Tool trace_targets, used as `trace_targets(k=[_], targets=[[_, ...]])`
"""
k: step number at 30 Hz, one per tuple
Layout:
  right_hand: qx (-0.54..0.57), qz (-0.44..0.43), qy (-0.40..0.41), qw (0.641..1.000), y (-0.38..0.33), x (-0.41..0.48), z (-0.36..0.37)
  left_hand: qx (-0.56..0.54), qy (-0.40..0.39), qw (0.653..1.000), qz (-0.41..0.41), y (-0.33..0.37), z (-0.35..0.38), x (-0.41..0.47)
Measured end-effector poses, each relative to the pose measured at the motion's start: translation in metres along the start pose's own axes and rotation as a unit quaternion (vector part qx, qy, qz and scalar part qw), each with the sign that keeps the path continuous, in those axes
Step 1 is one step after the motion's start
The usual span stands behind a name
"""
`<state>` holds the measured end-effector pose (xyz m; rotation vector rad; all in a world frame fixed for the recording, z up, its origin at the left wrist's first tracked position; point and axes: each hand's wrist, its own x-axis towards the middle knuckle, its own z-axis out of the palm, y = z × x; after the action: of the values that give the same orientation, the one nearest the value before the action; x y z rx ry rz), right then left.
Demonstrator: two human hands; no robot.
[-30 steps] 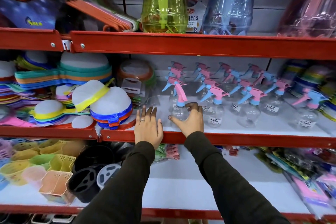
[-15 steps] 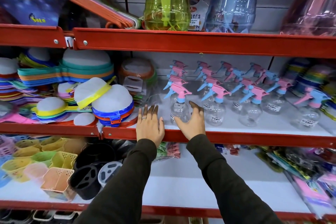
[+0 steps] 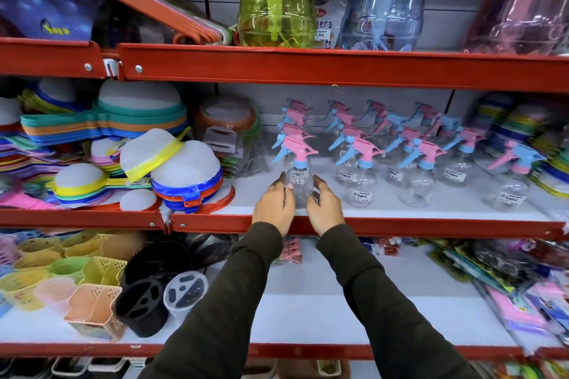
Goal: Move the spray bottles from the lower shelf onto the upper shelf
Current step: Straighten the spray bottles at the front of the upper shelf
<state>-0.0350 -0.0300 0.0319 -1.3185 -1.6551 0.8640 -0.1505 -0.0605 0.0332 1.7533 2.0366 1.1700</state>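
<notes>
A clear spray bottle (image 3: 298, 177) with a pink and blue trigger head stands upright at the front of the middle shelf (image 3: 431, 226). My left hand (image 3: 274, 204) cups its left side and my right hand (image 3: 326, 206) cups its right side, fingertips on the bottle. Behind it and to the right, several more spray bottles (image 3: 360, 184) of the same kind stand in rows. The lower shelf (image 3: 308, 301) under my forearms shows bare white board in the middle.
Stacked colourful strainers (image 3: 184, 175) crowd the middle shelf left of my hands. On the top shelf (image 3: 338, 68) stand a tall green bottle (image 3: 275, 0) and a blue one (image 3: 385, 0). Baskets (image 3: 92, 308) and black holders (image 3: 144, 308) fill the lower left.
My left hand has come off the shelf surface and moved right onto the bottle's left side. The right hand has shifted to the bottle's right side; the bottle now stands upright.
</notes>
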Motion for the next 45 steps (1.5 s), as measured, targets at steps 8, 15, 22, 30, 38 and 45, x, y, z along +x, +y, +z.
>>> trace_targets(k=[8,15,22,30,38,45], targets=[[-0.004,0.000,0.005,1.000,0.001,0.002,-0.003,-0.010,0.003,1.000,0.014,-0.009,0.002,0.000],[0.031,-0.003,0.020,0.999,0.001,-0.004,-0.009,-0.020,0.038,0.999,0.009,-0.007,0.008,-0.008],[0.131,-0.076,0.216,0.965,0.019,-0.020,-0.054,-0.160,0.184,0.965,0.099,0.008,0.032,-0.028],[0.089,0.022,0.119,0.989,0.046,0.005,-0.107,-0.111,0.040,0.992,0.039,0.082,0.086,-0.014],[0.052,0.029,-0.001,0.998,0.056,0.019,-0.122,-0.085,-0.071,0.991,-0.070,0.101,0.103,0.002],[0.049,0.016,0.015,0.999,0.063,0.023,-0.122,-0.065,-0.050,0.995,-0.054,0.099,0.105,-0.002]])
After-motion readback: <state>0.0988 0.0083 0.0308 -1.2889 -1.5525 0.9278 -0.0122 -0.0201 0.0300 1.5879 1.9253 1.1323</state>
